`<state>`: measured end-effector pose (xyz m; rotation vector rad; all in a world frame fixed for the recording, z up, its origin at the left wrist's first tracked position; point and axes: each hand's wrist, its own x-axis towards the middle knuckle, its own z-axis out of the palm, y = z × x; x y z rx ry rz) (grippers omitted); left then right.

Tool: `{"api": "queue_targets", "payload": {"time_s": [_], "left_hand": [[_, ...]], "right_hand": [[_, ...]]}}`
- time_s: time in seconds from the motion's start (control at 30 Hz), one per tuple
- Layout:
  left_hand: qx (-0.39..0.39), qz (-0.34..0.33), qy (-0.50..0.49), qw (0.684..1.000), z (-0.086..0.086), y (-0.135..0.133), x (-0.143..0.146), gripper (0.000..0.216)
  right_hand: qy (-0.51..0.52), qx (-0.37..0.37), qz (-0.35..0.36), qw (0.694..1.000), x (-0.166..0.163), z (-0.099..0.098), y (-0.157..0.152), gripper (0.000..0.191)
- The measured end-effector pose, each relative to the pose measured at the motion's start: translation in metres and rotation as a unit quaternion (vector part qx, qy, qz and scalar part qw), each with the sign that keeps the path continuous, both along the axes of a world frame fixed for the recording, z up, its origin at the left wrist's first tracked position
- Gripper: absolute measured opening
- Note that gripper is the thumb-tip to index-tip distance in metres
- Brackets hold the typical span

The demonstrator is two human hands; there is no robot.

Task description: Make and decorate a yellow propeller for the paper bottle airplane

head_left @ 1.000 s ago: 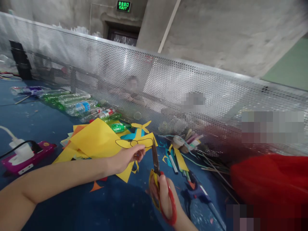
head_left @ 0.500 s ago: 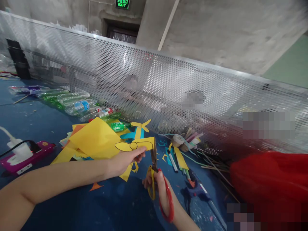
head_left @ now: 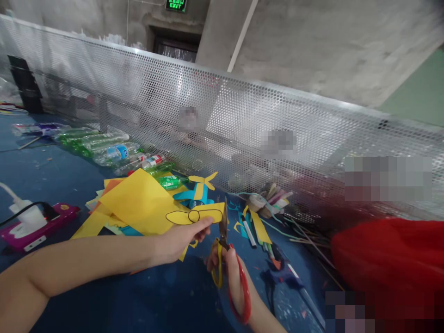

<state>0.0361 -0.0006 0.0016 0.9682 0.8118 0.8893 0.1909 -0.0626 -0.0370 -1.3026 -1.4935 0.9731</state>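
Note:
My left hand (head_left: 187, 236) pinches a strip of yellow paper (head_left: 178, 216) on which a black propeller-like outline with a central circle is drawn. In my right hand (head_left: 231, 266) are scissors (head_left: 245, 289) with one red and one yellow handle. Their blades (head_left: 224, 224) point upward at the right end of the strip; whether they touch the paper I cannot tell. Just behind the strip stands a blue craft piece (head_left: 194, 196) topped with a yellow paper propeller (head_left: 204, 181). Large yellow paper sheets (head_left: 138, 199) lie in a pile left of my hands.
Plastic bottles (head_left: 114, 150) lie along a perforated metal screen (head_left: 156, 88). A purple power strip (head_left: 62, 215) is at the left. Right of the scissors are a marker (head_left: 249, 233), a blue glue gun (head_left: 280, 275) and thin sticks. A person in red (head_left: 388, 259) is at the far right.
The yellow strip has tilted slightly, its right end a little lower, with my left hand shifting slightly down. My right hand and the scissors stay nearly in place.

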Motion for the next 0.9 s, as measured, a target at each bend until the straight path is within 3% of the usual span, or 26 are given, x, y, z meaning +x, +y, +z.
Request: {"api": "queue_targets", "payload": {"time_s": [0.17,0.47,0.9], "left_hand": [[0.008,0.003,0.000,1.000,-0.004,-0.003,0.001,0.048],[-0.007,0.013,-0.005,1.000,0.004,-0.009,0.001,0.057],[-0.001,0.007,0.005,1.000,0.001,-0.009,0.000,0.052]], "right_hand": [[-0.002,0.004,-0.002,1.000,-0.002,0.003,-0.001,0.068],[0.018,-0.015,-0.012,1.000,-0.003,-0.003,-0.003,0.070],[0.060,0.001,-0.001,0.998,-0.005,0.000,-0.004,0.064]]}}
